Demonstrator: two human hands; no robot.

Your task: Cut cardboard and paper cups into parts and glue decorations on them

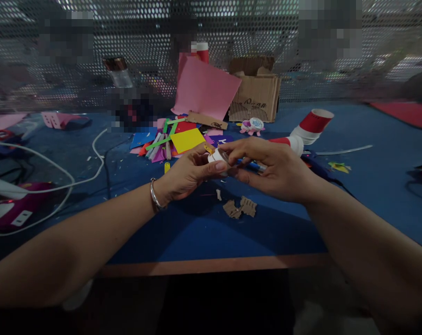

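Note:
My left hand (188,174) and my right hand (273,170) meet above the blue table (204,232). Between their pinched fingertips sits a small white piece (216,157) with a brownish strip across it. The left thumb and fingers close on the white piece; a metal bangle (155,195) circles that wrist. The right fingers curl over the same piece, and a blue pen-like stick (253,164) shows under them. Torn cardboard scraps (239,208) lie on the table just below the hands.
A heap of coloured paper (183,138), a pink sheet (206,90) and a cardboard box (256,95) stand behind. Red-and-white paper cups (310,126) lie at right. White cable (57,179) and a magenta tool (12,209) sit at left. Perforated mesh (211,28) backs the table.

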